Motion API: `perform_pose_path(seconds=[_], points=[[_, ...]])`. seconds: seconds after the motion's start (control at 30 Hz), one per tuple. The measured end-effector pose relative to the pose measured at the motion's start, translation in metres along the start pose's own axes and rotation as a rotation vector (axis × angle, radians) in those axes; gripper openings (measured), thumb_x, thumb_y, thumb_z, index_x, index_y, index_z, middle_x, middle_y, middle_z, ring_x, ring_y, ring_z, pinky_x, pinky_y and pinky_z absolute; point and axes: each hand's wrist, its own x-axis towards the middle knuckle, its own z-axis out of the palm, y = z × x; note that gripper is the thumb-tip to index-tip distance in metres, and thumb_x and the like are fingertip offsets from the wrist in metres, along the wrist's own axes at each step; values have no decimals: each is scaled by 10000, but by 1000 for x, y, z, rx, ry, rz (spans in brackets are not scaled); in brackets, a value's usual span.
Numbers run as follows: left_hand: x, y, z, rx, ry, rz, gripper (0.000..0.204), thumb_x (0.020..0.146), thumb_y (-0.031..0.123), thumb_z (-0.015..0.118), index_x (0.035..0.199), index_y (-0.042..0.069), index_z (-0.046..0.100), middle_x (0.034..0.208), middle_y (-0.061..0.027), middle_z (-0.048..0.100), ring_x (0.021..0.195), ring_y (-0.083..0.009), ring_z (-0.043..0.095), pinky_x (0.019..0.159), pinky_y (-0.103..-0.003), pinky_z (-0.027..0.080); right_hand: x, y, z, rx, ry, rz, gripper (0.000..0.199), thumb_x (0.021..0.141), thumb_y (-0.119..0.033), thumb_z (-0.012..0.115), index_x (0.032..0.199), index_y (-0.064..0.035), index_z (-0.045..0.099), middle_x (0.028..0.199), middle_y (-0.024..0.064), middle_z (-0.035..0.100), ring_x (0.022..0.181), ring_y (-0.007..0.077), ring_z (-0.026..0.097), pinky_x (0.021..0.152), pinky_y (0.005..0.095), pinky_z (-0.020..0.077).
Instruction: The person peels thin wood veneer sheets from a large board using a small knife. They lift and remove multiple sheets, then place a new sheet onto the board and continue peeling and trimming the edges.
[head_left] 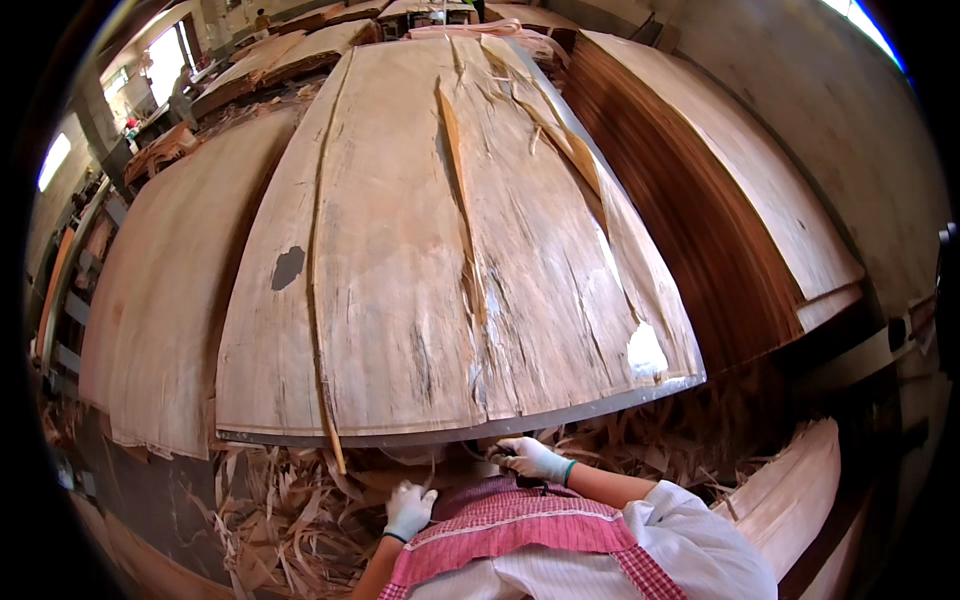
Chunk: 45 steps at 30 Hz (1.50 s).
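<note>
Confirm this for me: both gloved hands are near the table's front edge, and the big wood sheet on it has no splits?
Not quite: the head view shows long splits in the wood sheet. The gloved left hand and right hand are near the table's front edge.

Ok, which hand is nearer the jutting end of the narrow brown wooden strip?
Left. The white-gloved left hand is below and right of that strip end in view; the white-gloved right hand is farther right, roughly level.
</note>
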Motion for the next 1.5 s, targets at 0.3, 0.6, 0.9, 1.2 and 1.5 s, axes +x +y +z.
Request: perform_pose_path(seconds=[0.3, 0.6, 0.9, 1.2, 1.5], points=[[21, 149, -96, -665, 114, 512, 338, 810, -24, 624, 1146, 3, 614, 1126, -127, 599, 1018, -216, 597, 892, -303, 468, -24, -109, 1, 716, -234, -147, 599, 949, -132, 589, 1467, -85, 290, 759, 8, 570, 586, 75, 506, 505, 217, 408], [34, 165, -79, -595, 1, 604, 145, 849, 41, 626, 983, -13, 631, 952, -121, 655, 902, -229, 636, 827, -314, 493, -46, -88, -19, 652, -138, -10, 555, 922, -148, 634, 1411, -65, 386, 777, -3, 585, 576, 52, 513, 478, 195, 406], [99, 100, 53, -1135, -370, -276, 192, 958, 126, 519, 1054, -40, 537, 903, -108, 618, 698, -129, 582, 594, -259, 503, -176, 101, -156, -394, 705, 477, 243, 886, -161, 586, 1027, 22, 659, 773, 142, 655, 688, 201, 608, 646, 343, 493], [189, 76, 168, -826, -374, -585, 296, 955, 204, 536, 1137, -12, 625, 1062, -148, 649, 861, -228, 602, 779, -333, 496, -48, 103, -48, 435, 908, 178, 238, 937, -247, 617, 1044, -41, 669, 852, -17, 620, 763, 90, 528, 694, 252, 454], [136, 20, 128, -479, -55, -387, 355, 926, 224, 561, 1217, 31, 622, 1072, -158, 659, 970, -264, 589, 869, -358, 465, 35, 98, 9, -335, 648, 41, 261, 752, -225, 696, 896, -9, 664, 884, 220, 651, 863, 404, 615, 763, 449, 498]])
